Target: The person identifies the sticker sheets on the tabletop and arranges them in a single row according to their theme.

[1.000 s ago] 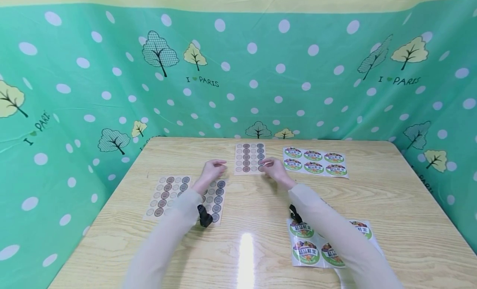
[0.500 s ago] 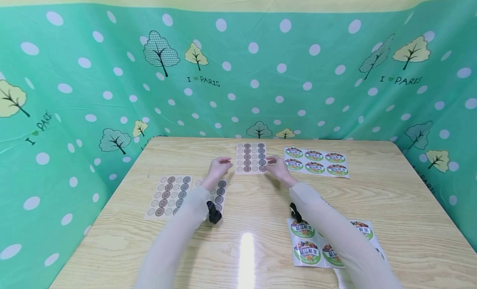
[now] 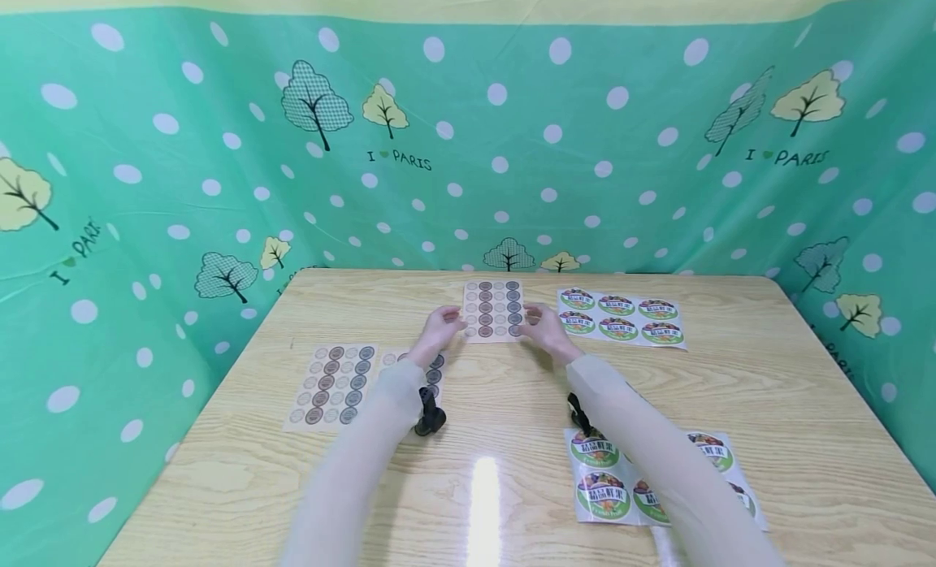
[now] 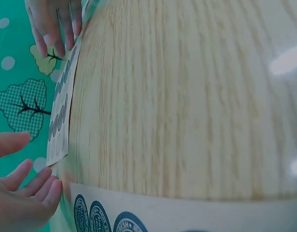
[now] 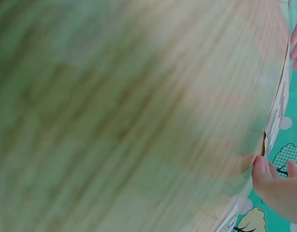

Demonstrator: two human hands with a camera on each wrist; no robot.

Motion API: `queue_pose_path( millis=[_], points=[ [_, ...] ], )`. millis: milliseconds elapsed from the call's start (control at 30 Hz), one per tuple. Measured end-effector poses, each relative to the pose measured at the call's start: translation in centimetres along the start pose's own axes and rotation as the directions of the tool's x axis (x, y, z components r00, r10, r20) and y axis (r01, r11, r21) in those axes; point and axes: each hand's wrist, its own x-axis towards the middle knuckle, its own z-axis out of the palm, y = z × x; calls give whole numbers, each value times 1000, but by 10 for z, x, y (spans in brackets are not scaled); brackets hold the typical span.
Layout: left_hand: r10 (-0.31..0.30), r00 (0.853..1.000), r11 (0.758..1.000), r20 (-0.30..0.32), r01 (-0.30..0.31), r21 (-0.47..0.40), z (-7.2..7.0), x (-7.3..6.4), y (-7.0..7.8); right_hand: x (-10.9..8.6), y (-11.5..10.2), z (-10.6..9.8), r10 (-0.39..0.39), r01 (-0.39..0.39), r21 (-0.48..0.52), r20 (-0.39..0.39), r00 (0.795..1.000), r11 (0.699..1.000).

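Adjusting the sticker sheet (image 3: 493,309) seemed the step, the left hand (image 3: 439,328) loosely spread beside one edge, the right hand (image 3: 545,331) of unclear grip, and careful squaring was probably needed next.

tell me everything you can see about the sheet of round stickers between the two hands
The sheet of round stickers is pale and looks like thin paper. It carries five rows of four circles; the columns alternate pale with darker, one dark column brownish, the other blue-grey. It lies roughly flat near the back edge of the table. The right hand is at its near right corner and the left hand at its near left corner; the views leave firm contact unclear. Its print is too small to read.
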Motion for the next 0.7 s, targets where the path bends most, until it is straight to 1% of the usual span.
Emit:
queue_pose_path(
  millis=[33, 67, 100, 133, 167, 200, 233, 267, 300, 333, 367, 400, 433, 500, 533, 567, 600, 633, 700],
  points=[
    [32, 999, 999, 5, -32, -5, 3, 24, -29, 0, 0, 0, 2, -2, -4, 3, 1000, 1000],
    [59, 998, 998, 4, -59, -9, 7, 52, -62, 1, 0, 0, 2, -2, -7, 9, 1000, 1000],
    [56, 998, 998, 2, -56, -10, 13, 85, -99, 1, 1, 0, 1, -1, -10, 14, 1000, 1000],
    [23, 1000, 1000, 7, -23, -9, 18, 110, -124, 2, 1, 0, -2, 2, -16, 18, 1000, 1000],
    [6, 1000, 1000, 9, -6, -15, 20, 115, -127, 3, 1, 0, -3, 3, -21, 25, 1000, 1000],
    [-8, 1000, 1000, 5, 8, -7, 21, 117, -126, 4, 1, 0, -4, 5, -25, 30, 1000, 1000],
    [-27, 1000, 1000, -4, 27, 6, 22, 114, -121, 4, 2, 0, -2, 3, -29, 33, 999, 1000],
    [-46, 999, 999, -3, 46, 3, 22, 106, -110, 5, 2, 0, 1, 0, -29, 34, 999, 1000],
    [-49, 999, 999, -5, 50, 16, 21, 94, -95, 6, 2, 1, -2, 3, -31, 36, 999, 1000],
    [-51, 999, 998, -8, 51, 25, 18, 78, -75, 7, 3, 1, -3, 4, -31, 38, 999, 1000],
    [-41, 999, 999, -1, 41, 19, 15, 57, -53, 7, 3, 1, -1, 3, -31, 40, 999, 1000],
    [-21, 1000, 1000, -7, 22, 19, 14, 53, -47, 8, 3, 2, -1, 2, -29, 40, 999, 1000],
    [-25, 1000, 1000, 1, 25, 14, 12, 46, -40, 8, 3, 2, -1, 2, -27, 41, 999, 1000],
    [-26, 1000, 1000, 14, 26, -7, 11, 42, -33, 9, 3, 2, -2, 3, -26, 43, 999, 1000],
    [-25, 1000, 1000, 18, 26, -18, 11, 42, -33, 10, 3, 2, -1, 3, -26, 46, 999, 1000],
    [-37, 999, 999, 30, 38, -31, 11, 42, -33, 10, 3, 2, 3, -2, -29, 47, 999, 1000],
    [-34, 999, 999, 22, 34, -26, 13, 46, -36, 10, 3, 2, 9, -8, -28, 47, 999, 1000],
    [-43, 999, 999, 24, 43, -12, 14, 48, -37, 11, 4, 2, 14, -12, -30, 49, 999, 999],
    [-19, 1000, 1000, 5, 18, 10, 17, 53, -44, 11, 4, 1, 19, -17, -34, 54, 998, 999]
  ],
)
